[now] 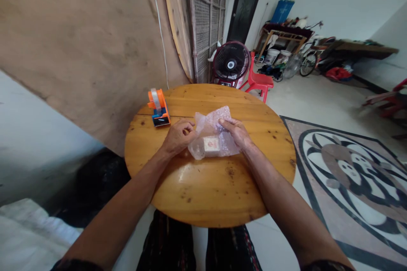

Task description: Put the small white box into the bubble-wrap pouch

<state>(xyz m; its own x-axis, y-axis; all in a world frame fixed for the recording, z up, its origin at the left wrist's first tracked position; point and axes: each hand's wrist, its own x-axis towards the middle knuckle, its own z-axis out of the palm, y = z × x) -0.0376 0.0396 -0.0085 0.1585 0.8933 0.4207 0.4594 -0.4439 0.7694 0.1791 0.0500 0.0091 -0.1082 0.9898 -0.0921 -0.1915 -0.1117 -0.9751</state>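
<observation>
Both hands (178, 136) pinch bubble wrap (213, 129).

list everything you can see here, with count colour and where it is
round table: 1, honey-coloured wood, centre
bubble wrap: 1 sheet, clear, mid-table, under and around the box
small box: 1, pale with a red mark, on the wrap between the hands
tape dispenser: 1, orange and blue, table's far left
fan: 1, black and red, floor behind table
plastic chair: 1, red, beside the fan
left hand: 1, gripping the wrap's left edge
right hand: 1, gripping the wrap's right side
</observation>
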